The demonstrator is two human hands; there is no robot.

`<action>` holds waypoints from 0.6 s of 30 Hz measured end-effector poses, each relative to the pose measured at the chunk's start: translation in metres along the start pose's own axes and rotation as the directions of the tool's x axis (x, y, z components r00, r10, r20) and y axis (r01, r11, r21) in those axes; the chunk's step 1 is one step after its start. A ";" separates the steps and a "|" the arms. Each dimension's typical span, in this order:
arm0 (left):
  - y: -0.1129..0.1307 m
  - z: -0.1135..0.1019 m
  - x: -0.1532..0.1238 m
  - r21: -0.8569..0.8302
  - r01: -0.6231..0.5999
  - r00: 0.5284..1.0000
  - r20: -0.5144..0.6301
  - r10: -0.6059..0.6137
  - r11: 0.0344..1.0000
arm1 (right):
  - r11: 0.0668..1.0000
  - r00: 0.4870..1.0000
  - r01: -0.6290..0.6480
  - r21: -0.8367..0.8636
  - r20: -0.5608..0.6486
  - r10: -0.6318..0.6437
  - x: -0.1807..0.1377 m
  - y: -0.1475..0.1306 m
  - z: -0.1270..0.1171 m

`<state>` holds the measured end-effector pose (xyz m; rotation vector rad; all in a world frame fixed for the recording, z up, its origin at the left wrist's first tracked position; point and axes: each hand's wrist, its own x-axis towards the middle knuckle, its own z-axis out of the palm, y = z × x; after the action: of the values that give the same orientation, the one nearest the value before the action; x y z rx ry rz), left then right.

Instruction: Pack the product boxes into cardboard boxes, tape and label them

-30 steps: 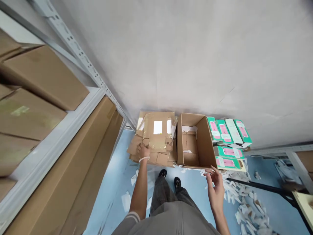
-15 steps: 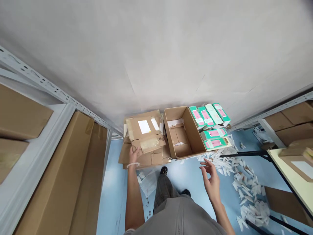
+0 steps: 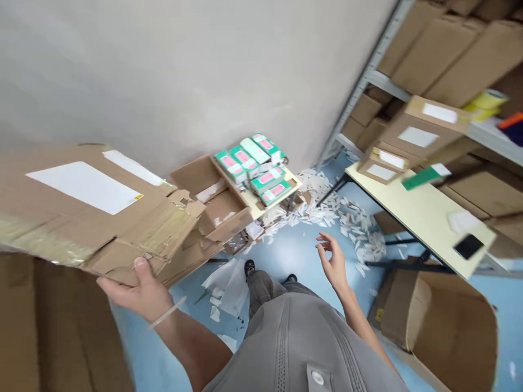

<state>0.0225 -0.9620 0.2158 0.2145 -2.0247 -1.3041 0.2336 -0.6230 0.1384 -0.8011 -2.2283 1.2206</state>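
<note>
My left hand (image 3: 141, 291) grips the lower edge of a flattened cardboard box (image 3: 134, 218), thumb on top and the other fingers partly hidden beneath. The cardboard is raised and bears white labels and clear tape. Behind it, more flattened cardboard (image 3: 192, 258) lies in a stack. An uncovered cardboard box (image 3: 229, 218) stands next to that stack, with some white paper inside. My right hand (image 3: 333, 258) hangs over the blue floor, holding nothing, its fingers apart and slightly curled.
Several green and pink boxes (image 3: 269, 177) sit on a small pale table (image 3: 294, 182) by the wall. White paper scraps (image 3: 327, 201) litter the floor. At right a pale table (image 3: 433, 212) carries a phone (image 3: 468, 246) and cartons; a big carton (image 3: 453, 326) stands below. Shelving (image 3: 384, 79) rises behind.
My left hand has lifted the labelled flattened cardboard off the stack and brought it up and left, closer to me. The view has turned right. My right hand is still empty.
</note>
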 end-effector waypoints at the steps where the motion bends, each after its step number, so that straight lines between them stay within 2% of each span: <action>1: 0.015 0.016 -0.019 -0.031 0.010 0.998 0.069 -0.008 0.999 | 1.000 1.000 -0.017 -0.009 -0.024 0.017 -0.002 0.011 -0.019; 4: 0.057 0.071 -0.078 -0.045 0.038 0.948 0.316 -0.022 0.998 | 0.995 0.989 -0.092 -0.026 -0.121 0.088 -0.011 0.042 -0.073; 6: 0.085 0.110 -0.116 -0.081 0.033 0.866 0.500 0.012 0.996 | 0.987 0.972 -0.157 -0.021 -0.181 0.151 -0.016 0.060 -0.105; 7: 0.099 0.130 -0.135 -0.113 0.031 0.804 0.593 0.042 0.993 | 0.982 0.962 -0.189 -0.016 -0.201 0.182 -0.017 0.068 -0.120; 9: 0.130 0.168 -0.176 -0.166 0.028 0.631 0.767 0.111 0.986 | 0.970 0.945 -0.244 -0.003 -0.224 0.238 -0.015 0.083 -0.146; 12: 0.174 0.221 -0.245 -0.234 -0.016 0.323 0.919 0.227 0.972 | 0.952 0.917 -0.304 0.033 -0.263 0.301 -0.001 0.105 -0.183; 15: 0.214 0.270 -0.327 -0.295 -0.047 -0.015 0.955 0.295 0.954 | 0.932 0.873 -0.353 0.078 -0.331 0.358 0.026 0.129 -0.219; 18: 0.250 0.314 -0.413 -0.347 -0.036 -0.284 0.903 0.323 0.937 | 0.909 0.823 -0.390 0.150 -0.385 0.417 0.058 0.158 -0.253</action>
<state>0.1829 -0.4114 0.1584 -2.0032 -2.8423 -1.5298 0.3963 -0.3669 0.1341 -1.4151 -1.7164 1.1613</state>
